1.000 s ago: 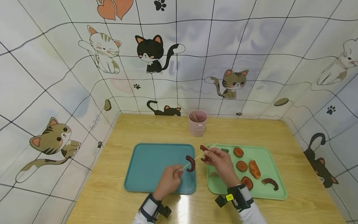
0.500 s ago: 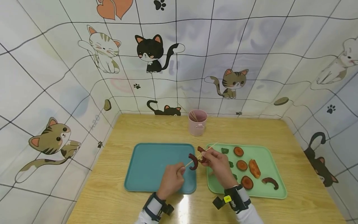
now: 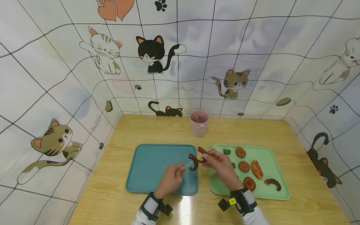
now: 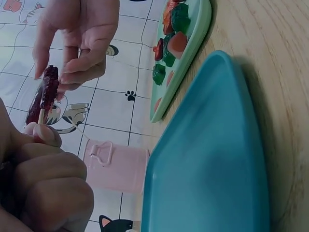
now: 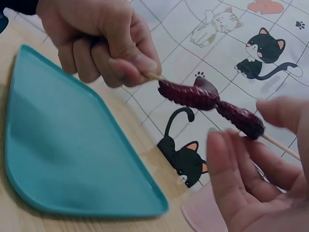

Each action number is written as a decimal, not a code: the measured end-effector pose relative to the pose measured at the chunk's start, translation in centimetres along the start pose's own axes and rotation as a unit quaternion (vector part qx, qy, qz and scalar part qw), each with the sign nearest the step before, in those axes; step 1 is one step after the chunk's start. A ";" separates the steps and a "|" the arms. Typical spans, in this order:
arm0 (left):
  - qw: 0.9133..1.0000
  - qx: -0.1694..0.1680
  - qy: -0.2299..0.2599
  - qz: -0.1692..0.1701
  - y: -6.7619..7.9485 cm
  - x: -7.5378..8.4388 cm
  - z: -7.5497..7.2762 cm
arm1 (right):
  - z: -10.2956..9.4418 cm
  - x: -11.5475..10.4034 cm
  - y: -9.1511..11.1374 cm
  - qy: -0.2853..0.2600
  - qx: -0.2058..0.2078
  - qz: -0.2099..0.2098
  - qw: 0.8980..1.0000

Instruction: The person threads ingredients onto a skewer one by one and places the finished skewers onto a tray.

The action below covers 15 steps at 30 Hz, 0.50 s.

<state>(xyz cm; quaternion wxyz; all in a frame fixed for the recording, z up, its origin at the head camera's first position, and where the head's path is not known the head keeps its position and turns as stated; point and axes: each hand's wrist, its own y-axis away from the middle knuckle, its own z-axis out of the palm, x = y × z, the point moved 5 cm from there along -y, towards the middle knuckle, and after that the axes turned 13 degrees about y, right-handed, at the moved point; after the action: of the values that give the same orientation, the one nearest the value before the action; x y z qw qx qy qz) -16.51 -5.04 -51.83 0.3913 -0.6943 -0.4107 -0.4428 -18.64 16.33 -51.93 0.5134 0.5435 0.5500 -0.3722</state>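
My left hand (image 3: 171, 178) pinches the bare lower end of a thin wooden skewer (image 5: 281, 146) above the blue tray's right side. Threaded on the skewer are two dark red octopus tentacle pieces. The lower curved tentacle (image 3: 194, 162) hangs just beyond the left fingertips, and the upper tentacle (image 5: 240, 119) sits close against it. My right hand (image 3: 224, 167) has its thumb and fingers around the upper tentacle, over the green tray's left edge. Past this hand the skewer's bare tip sticks out. The right wrist view shows both tentacles side by side along the stick.
A blue tray (image 3: 149, 168) lies on the left, a green tray (image 3: 271, 157) on the right. The green one holds several round brown slices (image 3: 244, 166), green pieces (image 3: 226, 152), an orange-brown piece (image 3: 257, 169) and another tentacle (image 3: 272, 183). A pink bucket (image 3: 199, 126) with skewers stands behind.
The two tentacles have come closer together on the skewer, as the hands drew nearer to each other. Over the last half second the hands have shifted only slightly.
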 end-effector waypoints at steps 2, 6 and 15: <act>1.000 0.004 -0.001 -0.001 -0.1 0.0 -0.1 | -0.3 -0.2 0.1 0.019 -0.019 -0.010 1.000; 1.000 0.014 0.001 0.002 -0.2 0.0 -0.6 | -1.5 -0.8 0.5 0.072 -0.036 -0.042 0.996; 0.999 0.035 0.005 -0.002 0.0 -0.9 -2.1 | -6.3 -0.4 1.1 0.177 0.003 -0.088 0.980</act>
<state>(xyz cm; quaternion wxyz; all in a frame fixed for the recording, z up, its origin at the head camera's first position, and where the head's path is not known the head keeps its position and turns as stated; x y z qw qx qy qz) -17.40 -7.15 -52.01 0.4163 -0.6776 -0.4252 -0.4321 -18.60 22.46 -50.14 0.3715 0.5520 0.6767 -0.3151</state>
